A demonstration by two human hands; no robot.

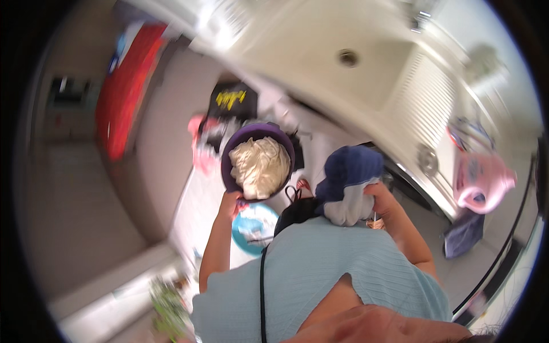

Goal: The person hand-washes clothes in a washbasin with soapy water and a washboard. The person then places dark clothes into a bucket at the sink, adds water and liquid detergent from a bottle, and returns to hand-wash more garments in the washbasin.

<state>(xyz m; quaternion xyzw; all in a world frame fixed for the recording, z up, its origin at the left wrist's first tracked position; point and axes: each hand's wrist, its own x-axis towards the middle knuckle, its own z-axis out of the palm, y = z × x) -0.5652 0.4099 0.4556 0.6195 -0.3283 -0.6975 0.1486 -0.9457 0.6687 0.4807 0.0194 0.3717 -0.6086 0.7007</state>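
My left hand point(235, 205) grips the near rim of a purple bucket point(226, 180). A bunched cream-coloured cloth point(259, 165) fills much of the bucket. In my right hand point(381, 197) hangs a bundled garment point(351, 169) of dark blue and light grey fabric, close to my body. Below the bucket, a turquoise basin point(241, 244) stands on the floor with white cloth-like items inside, blurred. My arm and clothes partly cover that basin.
A pale laundry sink point(296, 47) with a ribbed washboard point(426, 94) runs along the top right. A pink jug point(484, 180) stands beside it. Beyond the bucket lie a black bag point(233, 100) bearing yellow writing and pink fabric point(203, 158). A green plant point(167, 306) is at lower left.
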